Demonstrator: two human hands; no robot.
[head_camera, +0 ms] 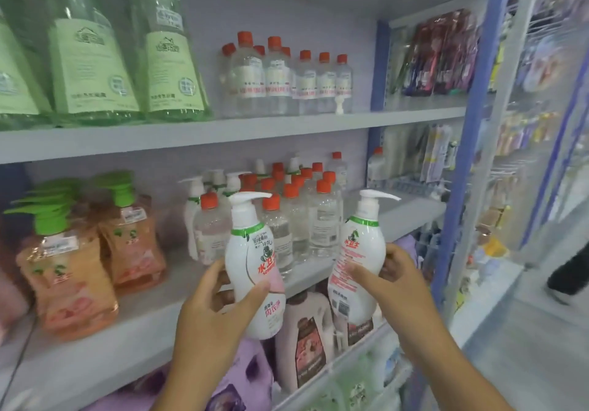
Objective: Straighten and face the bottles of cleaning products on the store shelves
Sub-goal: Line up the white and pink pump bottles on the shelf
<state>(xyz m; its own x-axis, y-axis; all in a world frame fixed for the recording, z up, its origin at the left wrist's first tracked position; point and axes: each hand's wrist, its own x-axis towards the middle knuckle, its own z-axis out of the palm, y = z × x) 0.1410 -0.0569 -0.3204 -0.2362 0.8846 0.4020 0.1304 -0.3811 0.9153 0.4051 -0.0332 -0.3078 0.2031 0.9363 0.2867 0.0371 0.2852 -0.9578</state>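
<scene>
Head view: your left hand [216, 296] grips a white plastic pump bottle [253, 270]; at its 3 o'clock, your right hand [393, 280] grips another white pump bottle [358, 257], back label facing you.

Two white pump bottles, held up off the shelf in front of its front edge. Left-hand bottle [253, 267]: upright, front label facing out, red characters, pink lower patch, green neck band, nozzle pointing right. Right-hand bottle [357, 257]: tilted, base swung left, back label with small red print showing, nozzle pointing right.
</scene>
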